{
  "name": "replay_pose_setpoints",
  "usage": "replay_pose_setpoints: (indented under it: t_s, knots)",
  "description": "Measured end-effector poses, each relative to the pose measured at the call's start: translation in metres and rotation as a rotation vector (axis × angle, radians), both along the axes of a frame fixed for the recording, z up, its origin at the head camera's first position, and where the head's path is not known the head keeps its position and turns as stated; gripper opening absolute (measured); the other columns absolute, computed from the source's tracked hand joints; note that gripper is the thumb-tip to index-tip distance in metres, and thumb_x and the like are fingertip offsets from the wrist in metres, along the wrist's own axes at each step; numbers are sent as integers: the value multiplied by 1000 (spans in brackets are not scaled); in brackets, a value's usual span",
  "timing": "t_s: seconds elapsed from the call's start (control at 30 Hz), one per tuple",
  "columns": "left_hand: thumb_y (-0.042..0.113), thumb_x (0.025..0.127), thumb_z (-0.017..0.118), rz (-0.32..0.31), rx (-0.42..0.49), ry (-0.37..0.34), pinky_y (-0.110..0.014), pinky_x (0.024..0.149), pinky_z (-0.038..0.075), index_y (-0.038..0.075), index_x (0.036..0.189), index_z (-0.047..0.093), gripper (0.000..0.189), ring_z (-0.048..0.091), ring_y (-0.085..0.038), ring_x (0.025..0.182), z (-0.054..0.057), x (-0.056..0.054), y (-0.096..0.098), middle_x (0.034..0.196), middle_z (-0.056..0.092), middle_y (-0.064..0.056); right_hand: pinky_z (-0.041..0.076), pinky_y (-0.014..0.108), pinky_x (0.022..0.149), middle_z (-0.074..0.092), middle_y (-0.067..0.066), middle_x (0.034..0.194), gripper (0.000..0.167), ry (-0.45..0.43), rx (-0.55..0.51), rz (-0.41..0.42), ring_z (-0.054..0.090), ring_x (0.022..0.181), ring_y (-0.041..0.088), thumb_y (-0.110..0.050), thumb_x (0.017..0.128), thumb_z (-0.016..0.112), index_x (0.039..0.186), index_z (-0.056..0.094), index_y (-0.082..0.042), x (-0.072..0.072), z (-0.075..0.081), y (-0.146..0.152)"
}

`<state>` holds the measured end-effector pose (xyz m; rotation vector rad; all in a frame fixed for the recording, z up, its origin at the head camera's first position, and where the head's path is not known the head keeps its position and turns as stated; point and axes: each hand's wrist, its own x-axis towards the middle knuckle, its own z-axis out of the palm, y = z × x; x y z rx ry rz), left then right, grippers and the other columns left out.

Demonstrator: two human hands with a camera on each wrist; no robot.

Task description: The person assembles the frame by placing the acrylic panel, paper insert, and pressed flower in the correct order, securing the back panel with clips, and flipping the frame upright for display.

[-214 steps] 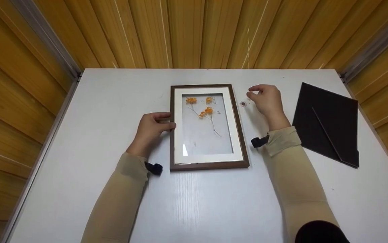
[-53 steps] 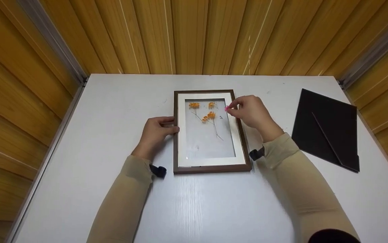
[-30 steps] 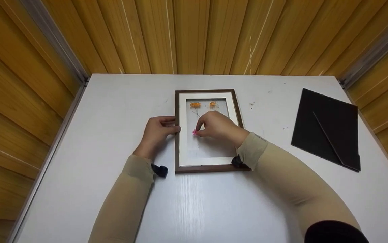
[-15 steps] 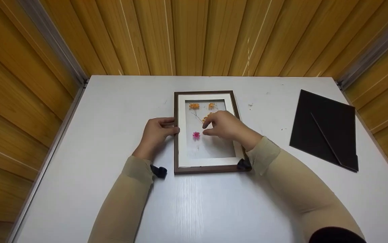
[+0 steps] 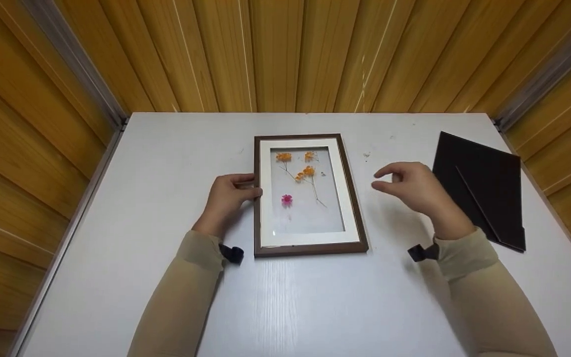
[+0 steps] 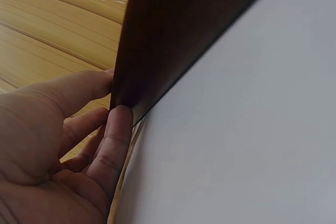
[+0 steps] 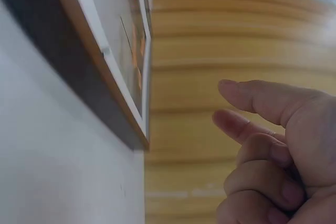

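Note:
A brown picture frame (image 5: 310, 250) with a white mat lies on the table, its window facing up. Behind the mat's opening, or on it, lie orange dried flowers (image 5: 308, 171) with thin stems and one pink flower (image 5: 286, 200) at the lower left. My left hand (image 5: 225, 201) holds the frame's left side, thumb on its top edge; in the left wrist view the fingers (image 6: 118, 129) press against the dark side wall. Right of the frame, my right hand (image 5: 416, 188) hovers with nothing in it, thumb and forefinger apart, the other fingers folded in.
A black backing board (image 5: 488, 183) with a slanted strut lies at the right of the white table (image 5: 186, 134), partly behind the right hand. Small crumbs (image 5: 366, 155) are scattered right of the frame. Wood-look panels (image 5: 275, 54) wall in the back and sides.
My right hand brought a pink flower over the frame, laid it at the lower left of the window, let go and drew back right. My left hand has stayed on the frame.

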<state>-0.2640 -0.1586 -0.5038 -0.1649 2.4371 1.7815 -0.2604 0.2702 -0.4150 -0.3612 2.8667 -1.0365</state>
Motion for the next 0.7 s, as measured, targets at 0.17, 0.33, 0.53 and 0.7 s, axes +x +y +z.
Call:
replay_pose_setpoints:
  t_s: [0.17,0.33,0.53,0.7]
  knots:
    - [17,96,89,-1,-6,2,-25,93,60,7,145,76,52,78,-25,120,2,0,-2,142,80,-14,40,26,57,51,-8,70,32,41,-46,-110,45,59,6,-27,101,87,123,84,-4,7,-3,31]
    - [16,97,88,-2,-12,5,-24,90,62,7,145,76,50,78,-27,122,3,1,-4,140,81,-15,40,25,54,50,-9,68,37,32,-88,-140,42,56,5,-27,101,87,125,83,-1,2,-14,40]
    - [17,96,88,-6,-30,9,-22,89,61,7,144,77,50,78,-27,122,1,0,-3,139,81,-14,43,20,63,55,-5,85,49,1,-105,-298,50,73,8,-29,102,86,138,76,2,-9,-34,63]
    - [17,96,89,-2,-32,-2,-26,94,61,8,143,78,50,78,-27,123,2,1,1,139,81,-13,52,23,89,67,20,128,72,-79,-66,-440,62,113,27,-36,104,82,158,59,5,-17,-51,96]
